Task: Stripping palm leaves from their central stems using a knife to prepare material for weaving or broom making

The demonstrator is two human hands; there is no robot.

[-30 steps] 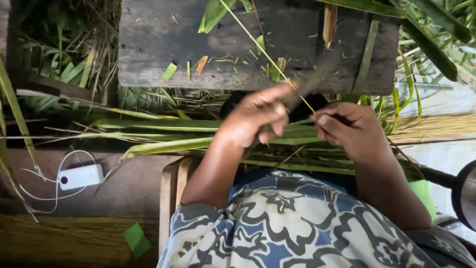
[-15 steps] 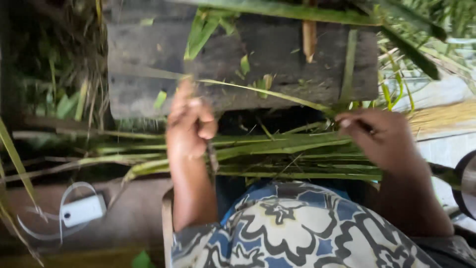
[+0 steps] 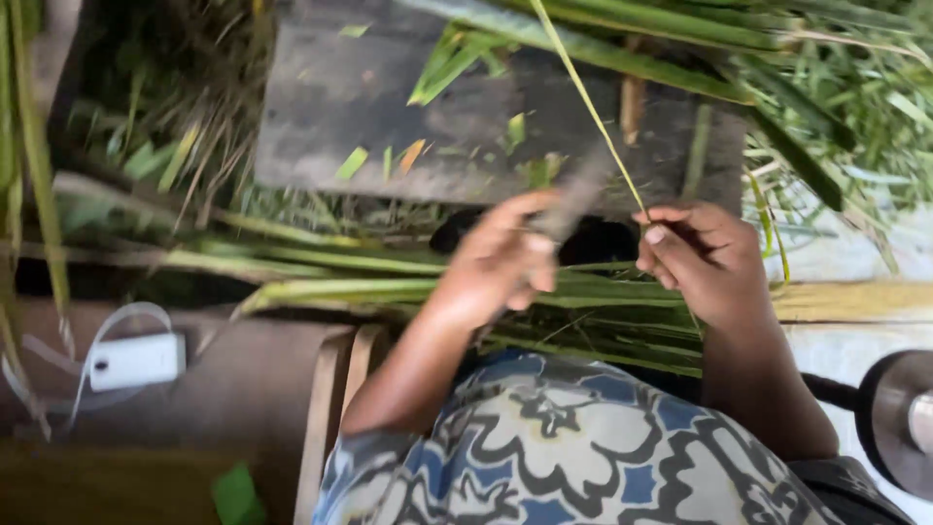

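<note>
- Overhead, looking down from the person's own head, both bare hands worked above a lap covered in blue, black and cream patterned cloth (image 3: 583, 457).
- The right hand (image 3: 705, 258) was closed in a pinch, thumb and fingers gripping a thin yellow-green leaf rib (image 3: 583, 97) that rose away from the hand toward the top of the view.
- The left hand (image 3: 501, 262) was curled shut around a slim dark tool (image 3: 573, 199), probably a small blade; it was blurred, so its exact kind could not be told.
- The tool's end lay close beside the rib, just left of the right hand's pinch; whether they touched could not be told.
- A bundle of long green palm leaves (image 3: 389, 287) lay across the lap beneath both hands.
- A weathered grey wooden board (image 3: 330, 107) sat beyond the hands, strewn with green leaf scraps.
- A white power bank with a looped cable (image 3: 136, 360) rested at the left.
- Judged from this, the step in hand was stripping leaf blade from the rib; the next move would call for a taut rib and a steady stroke along it.
</note>
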